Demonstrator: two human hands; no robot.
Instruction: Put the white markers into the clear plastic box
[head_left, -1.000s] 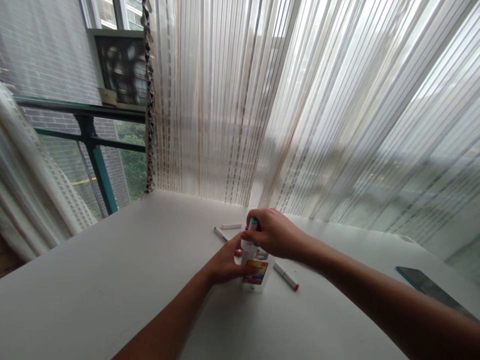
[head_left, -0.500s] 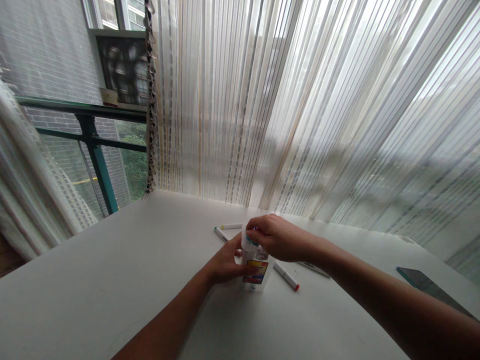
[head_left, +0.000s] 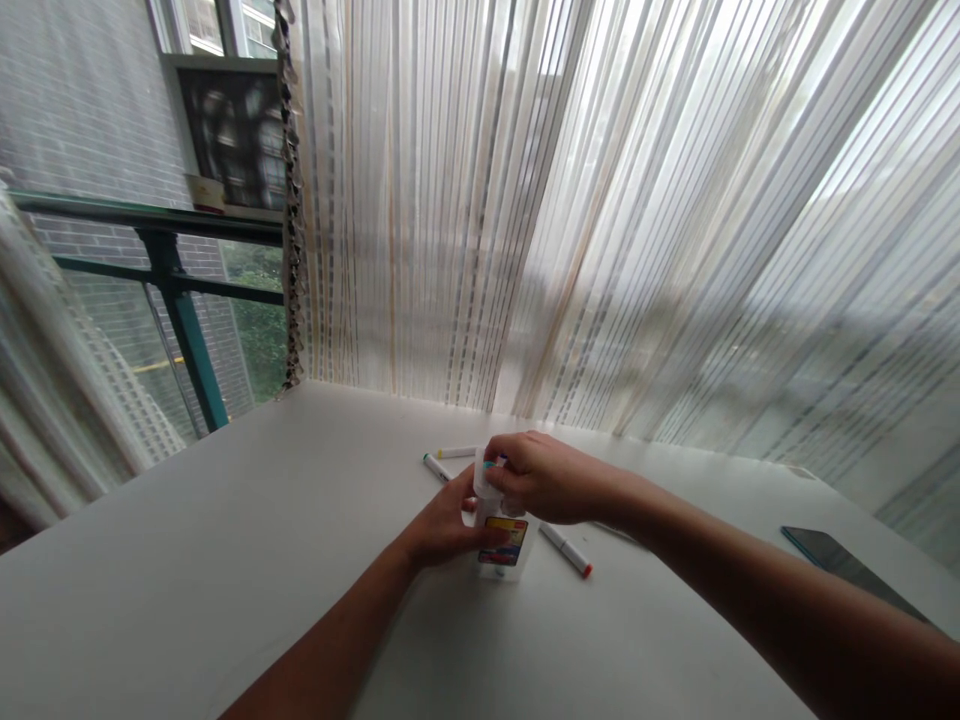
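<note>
A translucent plastic marker case [head_left: 501, 572] with a colourful label stands upright on the white table. My left hand [head_left: 444, 525] is wrapped round it from the left, thumb across the label. At the case's open top, my right hand [head_left: 529, 472] has its fingers closed on a marker [head_left: 490, 465], of which only a teal end shows. A bit of blue is visible by the same fingers; most of what they hold is hidden. Right of the case lies a white marker with a red end [head_left: 566, 549]. Behind my left hand are a green-ended marker [head_left: 436, 467] and a yellow-ended marker [head_left: 456, 452].
Another pale marker [head_left: 621, 535] lies partly under my right forearm. A dark phone [head_left: 844, 565] rests at the right of the white table [head_left: 300, 540]. Striped sheer curtains [head_left: 450, 200] hang behind the table, and a green railing [head_left: 180, 300] stands outside at the left.
My right fingers have shifted slightly at the top of the case, and less teal shows under them. The whole scene sits a little further left as the view turns.
</note>
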